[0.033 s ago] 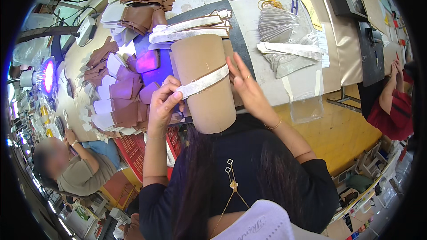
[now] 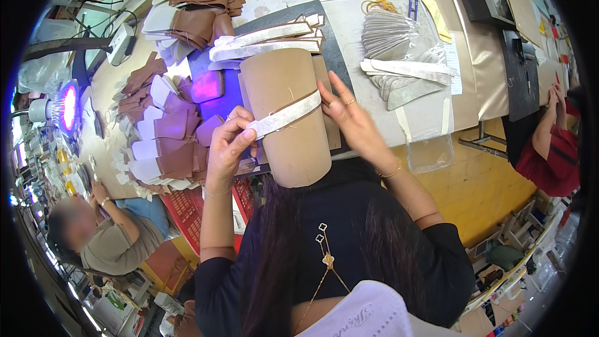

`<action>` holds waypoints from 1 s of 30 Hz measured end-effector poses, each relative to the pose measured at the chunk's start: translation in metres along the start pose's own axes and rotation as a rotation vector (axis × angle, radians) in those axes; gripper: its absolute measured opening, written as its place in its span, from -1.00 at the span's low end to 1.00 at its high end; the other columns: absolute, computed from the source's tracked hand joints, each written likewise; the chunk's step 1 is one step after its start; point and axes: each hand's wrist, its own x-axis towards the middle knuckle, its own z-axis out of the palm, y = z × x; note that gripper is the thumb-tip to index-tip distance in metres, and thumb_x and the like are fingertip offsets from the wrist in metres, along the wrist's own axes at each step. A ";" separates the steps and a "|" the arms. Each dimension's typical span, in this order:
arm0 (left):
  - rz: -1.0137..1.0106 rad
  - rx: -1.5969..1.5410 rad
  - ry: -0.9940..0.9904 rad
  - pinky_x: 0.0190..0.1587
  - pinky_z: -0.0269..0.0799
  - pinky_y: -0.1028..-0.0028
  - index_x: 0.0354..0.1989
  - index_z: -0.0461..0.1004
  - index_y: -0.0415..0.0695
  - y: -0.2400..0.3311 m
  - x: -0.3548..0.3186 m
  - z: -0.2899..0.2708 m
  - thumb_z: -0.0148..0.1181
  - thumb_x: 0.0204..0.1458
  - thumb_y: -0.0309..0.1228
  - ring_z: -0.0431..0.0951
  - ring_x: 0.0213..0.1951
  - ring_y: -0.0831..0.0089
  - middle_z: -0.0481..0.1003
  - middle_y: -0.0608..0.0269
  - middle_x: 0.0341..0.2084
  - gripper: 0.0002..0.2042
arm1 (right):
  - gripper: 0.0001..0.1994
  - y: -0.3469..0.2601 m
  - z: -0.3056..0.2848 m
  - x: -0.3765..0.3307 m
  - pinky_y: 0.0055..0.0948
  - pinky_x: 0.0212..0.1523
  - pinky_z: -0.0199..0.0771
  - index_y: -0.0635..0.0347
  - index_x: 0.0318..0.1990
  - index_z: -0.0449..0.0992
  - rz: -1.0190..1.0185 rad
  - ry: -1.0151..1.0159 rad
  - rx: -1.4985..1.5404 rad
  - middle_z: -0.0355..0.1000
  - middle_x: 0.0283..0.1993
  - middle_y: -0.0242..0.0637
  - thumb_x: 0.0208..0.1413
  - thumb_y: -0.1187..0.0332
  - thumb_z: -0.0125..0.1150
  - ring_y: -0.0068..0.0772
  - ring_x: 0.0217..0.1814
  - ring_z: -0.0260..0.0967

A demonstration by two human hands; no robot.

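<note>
A large tan cylinder [image 2: 293, 150] stands in front of me, slightly tilted. Across its curved side lies a narrow strip [image 2: 290, 115], pale white with a brown edge and a few loose threads. My left hand [image 2: 232, 137] pinches the strip's left end between thumb and fingers. At the strip's right end is my right hand [image 2: 355, 122], its fingers apart and the fingertips beside or touching the cylinder's edge. Behind the cylinder more white and brown strips [image 2: 268, 47] lie stacked on a dark mat [image 2: 340, 56].
Stacks of brown and white leather pieces [image 2: 175, 125] fill the table's left side under a glowing lamp [image 2: 67, 106]. Grey fanned pieces [image 2: 390, 34] and strips [image 2: 409, 72] lie right. A red crate [image 2: 185, 218] stands below left. Other people sit at left and right.
My right hand has shifted slightly, its thumb moving up and its fingers bending in toward the strip's right end. The left hand, strip and cylinder stay in place.
</note>
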 end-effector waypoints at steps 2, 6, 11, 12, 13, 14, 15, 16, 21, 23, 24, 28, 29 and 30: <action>0.030 0.053 -0.030 -0.54 0.22 0.62 -0.46 0.46 -0.28 0.015 0.001 0.003 0.22 0.02 -0.32 0.30 -0.50 0.59 0.31 0.30 -0.48 -0.77 | -0.53 -0.009 -0.023 0.006 -0.38 0.20 0.19 0.23 0.22 0.23 -0.032 0.094 -0.218 0.30 0.19 -0.08 0.24 0.18 -0.01 -0.22 0.24 0.23; 0.207 0.303 -0.117 -0.42 0.14 0.54 -0.47 0.50 -0.28 0.050 0.005 0.008 0.24 -0.02 -0.31 0.27 -0.53 0.56 0.37 0.35 -0.62 -0.77 | -0.76 -0.027 -0.073 0.016 -0.32 0.04 0.29 0.16 -0.11 0.54 -0.437 0.433 -1.120 0.43 -0.08 -0.22 0.04 0.37 0.20 -0.18 0.00 0.34; 0.113 0.121 -0.002 -0.63 -0.05 0.69 -0.46 0.42 -0.15 0.073 0.058 -0.013 0.14 0.07 -0.28 0.15 -0.68 0.74 0.26 0.50 -0.71 -0.81 | -0.78 -0.037 -0.113 0.008 -0.33 -0.09 0.23 0.08 -0.18 0.59 -0.377 0.482 -1.534 0.38 -0.19 -0.31 -0.04 0.40 0.25 -0.28 -0.14 0.29; 0.138 0.122 0.043 -0.65 -0.08 0.69 -0.51 0.38 -0.09 0.071 0.070 -0.019 0.10 0.08 -0.27 0.12 -0.70 0.77 0.19 0.56 -0.75 -0.80 | -0.78 -0.037 -0.118 0.009 -0.33 -0.10 0.22 0.07 -0.18 0.59 -0.383 0.475 -1.578 0.37 -0.19 -0.32 -0.05 0.40 0.26 -0.29 -0.15 0.28; 0.136 0.253 0.037 -0.66 -0.09 0.68 -0.53 0.38 -0.07 0.073 0.083 -0.031 0.08 0.07 -0.27 0.11 -0.71 0.77 0.18 0.57 -0.75 -0.80 | -0.77 -0.037 -0.122 0.009 -0.31 -0.08 0.22 0.08 -0.18 0.59 -0.382 0.460 -1.578 0.37 -0.19 -0.30 -0.06 0.40 0.27 -0.29 -0.14 0.29; 0.121 0.391 0.086 -0.65 -0.09 0.68 -0.55 0.38 -0.05 0.070 0.092 -0.042 0.07 0.07 -0.26 0.10 -0.70 0.78 0.17 0.57 -0.75 -0.79 | -0.77 -0.036 -0.124 0.009 -0.29 -0.07 0.22 0.08 -0.18 0.59 -0.435 0.424 -1.576 0.38 -0.19 -0.29 -0.07 0.41 0.28 -0.28 -0.13 0.29; -0.027 0.438 0.076 -0.63 -0.02 0.67 -0.55 0.39 -0.04 0.069 0.098 -0.055 0.06 0.05 -0.26 0.14 -0.68 0.77 0.19 0.56 -0.75 -0.80 | -0.78 -0.033 -0.124 0.011 -0.29 -0.10 0.24 0.09 -0.22 0.60 -0.440 0.435 -1.548 0.39 -0.22 -0.27 -0.11 0.43 0.30 -0.25 -0.15 0.31; -0.053 0.631 0.131 -0.62 0.10 0.59 -0.57 0.41 -0.12 0.064 0.107 -0.062 0.06 0.02 -0.25 0.22 -0.66 0.68 0.24 0.52 -0.73 -0.77 | -0.78 -0.031 -0.123 0.013 -0.29 -0.13 0.27 0.10 -0.27 0.60 -0.476 0.433 -1.514 0.41 -0.25 -0.25 -0.16 0.46 0.33 -0.23 -0.17 0.33; 0.136 1.026 0.377 -0.38 0.34 0.43 -0.39 0.53 -0.16 0.056 0.085 -0.079 0.24 -0.06 -0.03 0.48 -0.47 0.41 0.49 0.16 -0.57 -0.62 | -0.88 -0.027 -0.121 0.017 -0.26 -0.15 0.30 0.23 -0.30 0.52 -0.525 0.326 -1.546 0.41 -0.29 -0.23 -0.05 0.47 0.24 -0.18 -0.22 0.35; 0.112 1.031 0.432 -0.38 0.36 0.43 -0.35 0.53 -0.15 0.066 0.062 -0.092 0.22 -0.04 -0.07 0.49 -0.47 0.46 0.50 0.15 -0.56 -0.65 | -0.90 -0.029 -0.120 0.016 -0.27 -0.18 0.31 0.25 -0.33 0.48 -0.497 0.284 -1.540 0.42 -0.31 -0.21 -0.02 0.47 0.21 -0.16 -0.24 0.35; 0.199 1.064 0.484 -0.41 0.38 0.46 -0.32 0.53 -0.15 0.073 0.049 -0.105 0.21 -0.02 -0.09 0.48 -0.50 0.50 0.50 0.19 -0.55 -0.67 | -0.91 -0.031 -0.120 0.015 -0.27 -0.19 0.31 0.25 -0.33 0.45 -0.458 0.258 -1.545 0.42 -0.32 -0.20 0.00 0.47 0.20 -0.16 -0.25 0.36; 0.137 0.720 0.789 -0.56 0.42 0.61 -0.25 0.54 -0.16 0.104 -0.022 -0.194 0.20 0.00 -0.23 0.48 -0.54 0.61 0.50 0.34 -0.49 -0.74 | -0.93 -0.040 -0.117 0.011 -0.25 -0.25 0.31 0.23 -0.27 0.40 -0.289 0.216 -1.566 0.44 -0.35 -0.14 0.09 0.48 0.10 -0.11 -0.31 0.36; 0.165 0.747 0.908 -0.47 0.47 0.54 -0.32 0.55 -0.23 0.108 -0.041 -0.220 0.15 0.01 -0.29 0.53 -0.52 0.55 0.51 0.26 -0.58 -0.76 | -0.92 -0.043 -0.117 0.010 -0.23 -0.26 0.31 0.23 -0.25 0.39 -0.238 0.215 -1.593 0.44 -0.34 -0.12 0.11 0.48 0.07 -0.10 -0.32 0.36; 0.078 0.811 1.033 -0.46 0.47 0.53 -0.32 0.55 -0.24 0.111 -0.061 -0.246 0.15 -0.01 -0.31 0.54 -0.51 0.53 0.53 0.23 -0.56 -0.77 | -0.92 -0.046 -0.115 0.010 -0.22 -0.27 0.31 0.23 -0.23 0.38 -0.185 0.216 -1.618 0.44 -0.34 -0.11 0.12 0.48 0.05 -0.09 -0.33 0.36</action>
